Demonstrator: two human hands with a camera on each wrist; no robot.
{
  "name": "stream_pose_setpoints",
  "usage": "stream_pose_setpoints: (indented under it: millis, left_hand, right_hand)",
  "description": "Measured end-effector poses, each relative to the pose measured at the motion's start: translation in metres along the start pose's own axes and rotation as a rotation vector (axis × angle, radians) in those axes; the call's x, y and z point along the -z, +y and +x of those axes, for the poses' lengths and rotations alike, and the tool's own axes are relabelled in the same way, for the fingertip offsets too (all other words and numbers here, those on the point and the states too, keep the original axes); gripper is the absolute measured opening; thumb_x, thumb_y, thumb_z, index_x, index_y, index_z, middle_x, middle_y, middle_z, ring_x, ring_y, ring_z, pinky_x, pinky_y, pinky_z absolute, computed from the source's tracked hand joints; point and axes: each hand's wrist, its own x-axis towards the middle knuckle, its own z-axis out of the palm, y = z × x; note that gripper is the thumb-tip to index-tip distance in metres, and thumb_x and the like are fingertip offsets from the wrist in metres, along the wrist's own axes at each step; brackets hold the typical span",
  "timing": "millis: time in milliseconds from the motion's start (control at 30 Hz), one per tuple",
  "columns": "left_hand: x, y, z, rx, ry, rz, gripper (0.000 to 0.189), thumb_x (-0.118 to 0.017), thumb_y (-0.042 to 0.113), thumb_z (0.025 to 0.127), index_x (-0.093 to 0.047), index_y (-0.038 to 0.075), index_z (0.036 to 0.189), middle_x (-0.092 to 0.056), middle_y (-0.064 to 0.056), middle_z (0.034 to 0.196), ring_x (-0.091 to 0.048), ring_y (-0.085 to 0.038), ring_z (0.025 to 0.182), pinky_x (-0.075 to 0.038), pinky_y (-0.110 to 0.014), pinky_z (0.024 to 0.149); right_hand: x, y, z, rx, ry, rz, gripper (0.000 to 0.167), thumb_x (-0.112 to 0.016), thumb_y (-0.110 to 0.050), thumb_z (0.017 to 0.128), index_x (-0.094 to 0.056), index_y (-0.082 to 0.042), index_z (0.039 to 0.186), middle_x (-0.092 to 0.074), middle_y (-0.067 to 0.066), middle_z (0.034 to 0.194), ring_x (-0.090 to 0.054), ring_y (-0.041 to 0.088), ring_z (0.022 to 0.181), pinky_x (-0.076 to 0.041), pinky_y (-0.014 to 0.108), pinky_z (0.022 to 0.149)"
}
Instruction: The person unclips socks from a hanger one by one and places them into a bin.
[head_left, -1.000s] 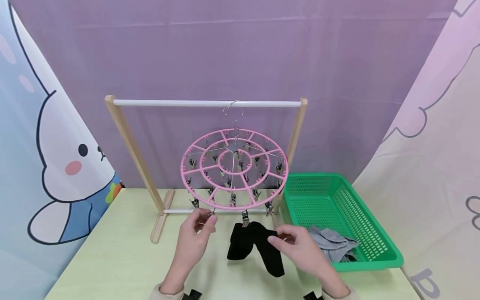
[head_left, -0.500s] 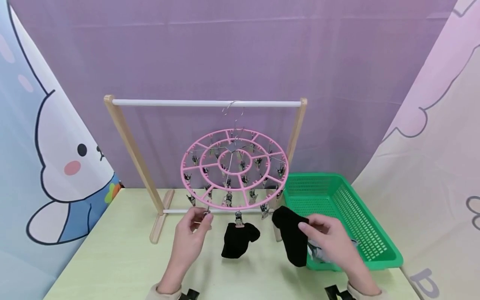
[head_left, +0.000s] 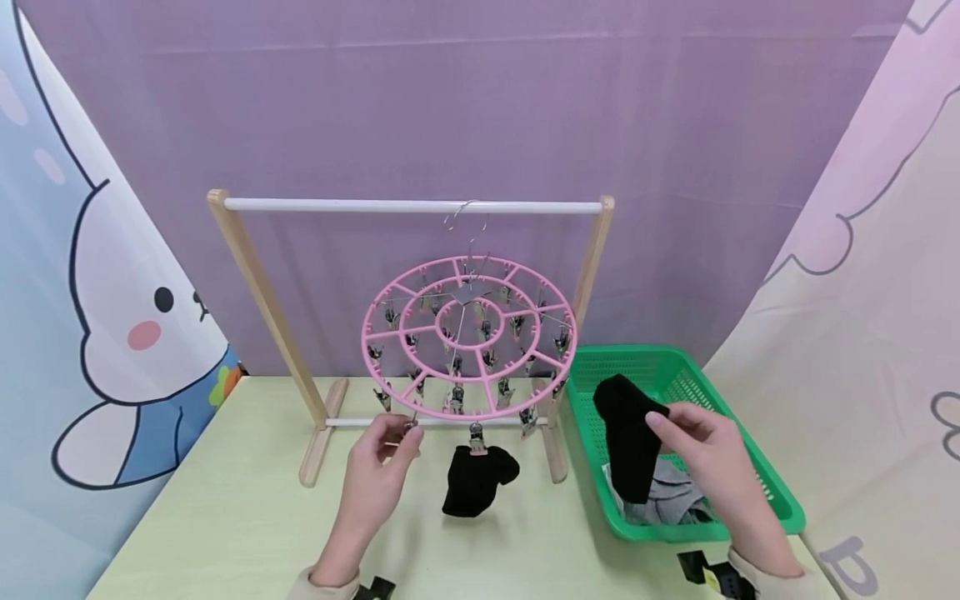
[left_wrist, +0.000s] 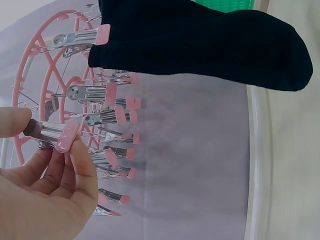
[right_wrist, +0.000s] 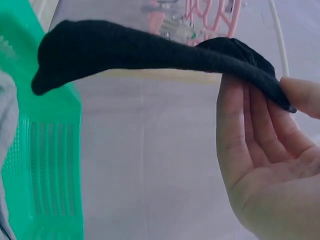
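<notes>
In the head view my left hand (head_left: 378, 471) is at the front rim of a pink round clip hanger (head_left: 487, 415). It pinches a metal clip with pink tips (left_wrist: 52, 134) between thumb and fingers, as the left wrist view shows. One black sock (head_left: 472, 483) hangs by its cuff from a neighbouring clip (head_left: 477, 437). On the right, my right hand (head_left: 712, 458) pinches the edge of a second black sock (head_left: 630, 442), held in the air over the green basket (head_left: 780, 508). Several more clips dangle around the hanger's rings.
A wooden stand with a white rod (head_left: 337, 206) carries the hanger by its hook. Grey cloth (head_left: 671, 496) lies in the basket's near end, partly behind the held sock. Everything stands on a pale table (head_left: 240, 517) before a purple curtain (head_left: 375, 108).
My right hand has moved right with its black sock, away from the hanging sock to above the basket. The hanger has turned slightly. My left hand stays almost in place on its clip.
</notes>
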Motion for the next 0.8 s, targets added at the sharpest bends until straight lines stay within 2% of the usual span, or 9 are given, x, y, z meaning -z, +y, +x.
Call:
stream_pose_setpoints:
  millis: [267, 467, 567, 633, 700, 800]
  left_hand:
    - [0.002, 0.0, 0.001, -0.005, 0.008, -0.005, 0.014, -0.067, 0.016, 0.1, -0.066, 0.005, 0.11, -0.065, -0.004, 0.093, -0.064, -0.014, 0.08, -0.054, -0.026, 0.079]
    - [0.003, 0.0, 0.001, -0.007, 0.006, -0.01, 0.015, -0.067, 0.015, 0.1, -0.066, 0.003, 0.109, -0.065, -0.005, 0.092, -0.064, -0.014, 0.08, -0.054, -0.026, 0.077]
    - [0.003, -0.001, 0.001, -0.005, 0.006, -0.006, 0.016, -0.067, 0.015, 0.1, -0.066, 0.002, 0.109, -0.065, -0.005, 0.092, -0.064, -0.014, 0.079, -0.054, -0.027, 0.077]
    - [0.003, -0.001, 0.001, -0.003, 0.006, -0.005, 0.016, -0.068, 0.015, 0.1, -0.066, 0.003, 0.109, -0.065, -0.005, 0.092, -0.064, -0.014, 0.079, -0.054, -0.027, 0.077]
    - [0.003, -0.001, 0.001, -0.001, 0.004, -0.006, 0.016, -0.068, 0.016, 0.1, -0.067, 0.003, 0.109, -0.065, -0.005, 0.092, -0.065, -0.014, 0.08, -0.054, -0.027, 0.077]
    - [0.003, 0.0, 0.001, 0.003, -0.001, -0.007, 0.015, -0.067, 0.016, 0.1, -0.066, 0.004, 0.109, -0.065, -0.005, 0.093, -0.065, -0.015, 0.08, -0.054, -0.028, 0.077]
  right_hand:
    - [0.017, 0.008, 0.012, -0.046, 0.064, 0.0, 0.038, -0.062, -0.034, 0.103, -0.064, 0.003, 0.111, -0.069, -0.009, 0.094, -0.069, 0.015, 0.081, -0.05, 0.018, 0.078]
    - [0.027, 0.021, 0.018, -0.086, 0.153, -0.056, 0.044, -0.063, -0.04, 0.101, -0.062, 0.001, 0.118, -0.066, -0.017, 0.094, -0.064, 0.007, 0.082, -0.047, 0.017, 0.074]
    - [0.031, 0.028, 0.019, -0.116, 0.193, -0.083, 0.045, -0.063, -0.041, 0.101, -0.062, 0.001, 0.119, -0.064, -0.016, 0.093, -0.06, 0.005, 0.083, -0.047, 0.017, 0.071]
    - [0.032, 0.034, 0.019, -0.131, 0.219, -0.12, 0.046, -0.062, -0.041, 0.101, -0.063, 0.001, 0.119, -0.066, -0.01, 0.098, -0.058, 0.002, 0.084, -0.047, 0.016, 0.07]
    - [0.031, 0.042, 0.019, -0.149, 0.227, -0.161, 0.048, -0.062, -0.04, 0.101, -0.063, 0.003, 0.122, -0.069, 0.004, 0.106, -0.054, -0.001, 0.085, -0.046, 0.015, 0.069]
    - [0.028, 0.056, 0.018, -0.16, 0.199, -0.237, 0.053, -0.061, -0.038, 0.102, -0.061, 0.007, 0.129, -0.066, 0.023, 0.12, -0.053, 0.0, 0.092, -0.045, 0.014, 0.068]
